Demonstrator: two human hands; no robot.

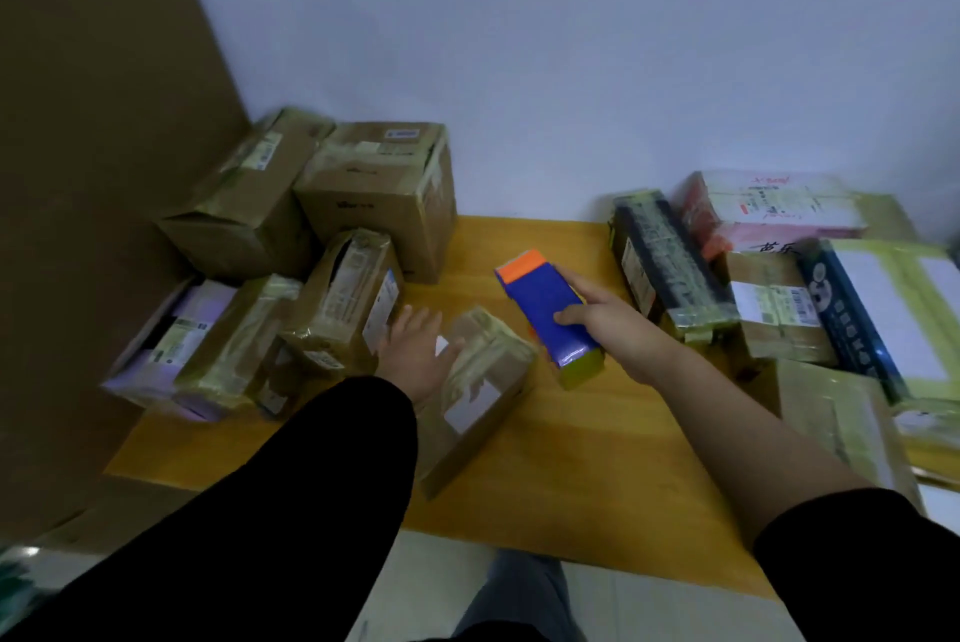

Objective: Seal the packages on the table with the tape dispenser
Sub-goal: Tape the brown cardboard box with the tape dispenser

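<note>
Right grip (602, 318) clasps blue box (540, 298) — taped package (483, 381) just beside.

Dim, bluish light; motion blur, worst at warped edges.

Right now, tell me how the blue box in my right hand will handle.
Probably light: the right hand holds the blue box by one side alone. Likely stiff: its edges look straight. The shiny wrap near its lower end may be slippery.
</note>
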